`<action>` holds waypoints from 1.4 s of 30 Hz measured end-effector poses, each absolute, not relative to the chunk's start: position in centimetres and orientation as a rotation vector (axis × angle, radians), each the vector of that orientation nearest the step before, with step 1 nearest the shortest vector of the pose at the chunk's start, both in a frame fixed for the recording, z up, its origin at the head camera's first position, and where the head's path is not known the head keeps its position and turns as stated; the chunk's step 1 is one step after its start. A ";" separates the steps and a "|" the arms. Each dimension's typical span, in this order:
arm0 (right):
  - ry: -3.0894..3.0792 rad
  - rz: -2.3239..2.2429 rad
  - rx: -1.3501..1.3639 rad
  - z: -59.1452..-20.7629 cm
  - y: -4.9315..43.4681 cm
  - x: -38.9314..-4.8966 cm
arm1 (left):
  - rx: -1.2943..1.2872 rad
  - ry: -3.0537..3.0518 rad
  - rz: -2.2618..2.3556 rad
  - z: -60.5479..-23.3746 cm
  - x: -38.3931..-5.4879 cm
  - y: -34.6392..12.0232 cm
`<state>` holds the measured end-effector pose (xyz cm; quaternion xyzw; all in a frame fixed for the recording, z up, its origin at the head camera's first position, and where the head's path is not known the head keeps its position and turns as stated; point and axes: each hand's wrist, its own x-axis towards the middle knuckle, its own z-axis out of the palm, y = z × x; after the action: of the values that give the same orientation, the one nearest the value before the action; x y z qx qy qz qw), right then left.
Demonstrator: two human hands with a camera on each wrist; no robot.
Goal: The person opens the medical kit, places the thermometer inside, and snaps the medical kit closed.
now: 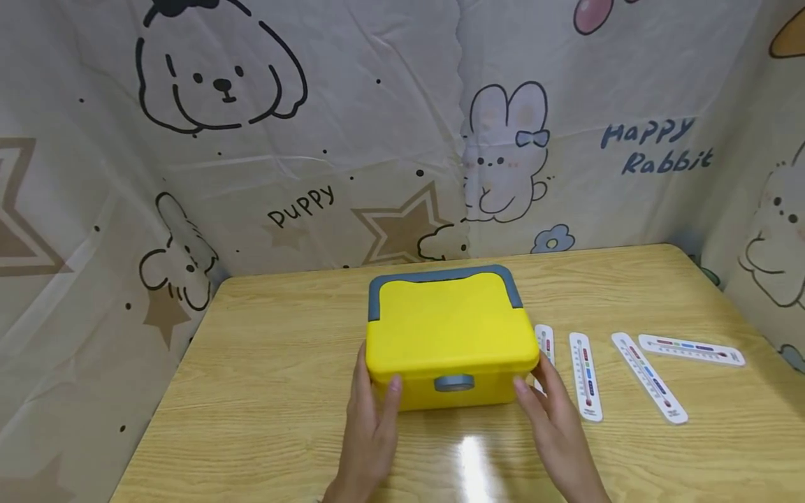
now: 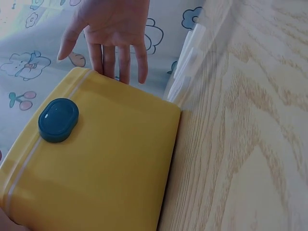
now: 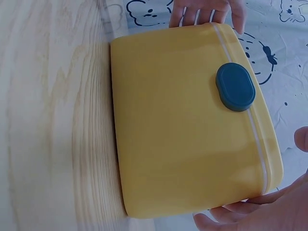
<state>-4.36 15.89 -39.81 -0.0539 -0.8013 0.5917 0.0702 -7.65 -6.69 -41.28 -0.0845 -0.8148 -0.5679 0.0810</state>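
Note:
A yellow lidded box [image 1: 449, 325] sits on the table, its front latch [image 1: 454, 383] and carrying handle [image 1: 374, 300] both blue-grey. The lid is down. My left hand [image 1: 370, 433] lies along the box's left side, with the thumb near the front corner. On the opposite side is my right hand [image 1: 556, 426], whose straight fingers reach along the side wall in the left wrist view while its thumb stands away from the box. From the right wrist view, the left hand's fingers [image 3: 204, 17] extend straight at the far side wall.
Several white strip thermometers lie to the box's right: one [image 1: 544, 342] partly behind the right hand, an upright one [image 1: 585, 377], a slanted one [image 1: 650, 377] and a crosswise one [image 1: 692, 349]. Behind the wooden table [image 1: 283, 349] hangs a cartoon-printed cloth [image 1: 352, 84].

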 end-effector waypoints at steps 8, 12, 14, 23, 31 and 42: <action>-2.391 1.832 -0.219 -39.6 16.2 -3.6 | -0.257 -2.441 -1.731 -41.3 -7.3 -6.3; -2.396 1.881 -0.284 -39.4 16.3 -3.2 | -0.244 -2.452 -1.736 -41.2 -7.0 -6.1; -2.403 1.901 -0.326 -39.3 16.4 -3.1 | -0.235 -2.456 -1.741 -41.1 -6.8 -6.1; -2.393 1.919 -0.355 -39.4 16.6 -2.5 | -0.211 -2.508 -1.709 -41.0 -6.2 -5.8; -2.387 1.899 -0.366 -39.7 16.3 -2.4 | -0.217 -2.522 -1.723 -40.9 -6.0 -6.0; -2.355 1.792 -0.277 -39.9 15.7 -2.3 | -0.224 -2.519 -1.717 -40.9 -6.0 -6.1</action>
<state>-2.29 15.73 -39.89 -0.0928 -0.7896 0.6006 0.0846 -6.00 -6.08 -40.89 -0.0733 -0.8233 -0.5613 0.0425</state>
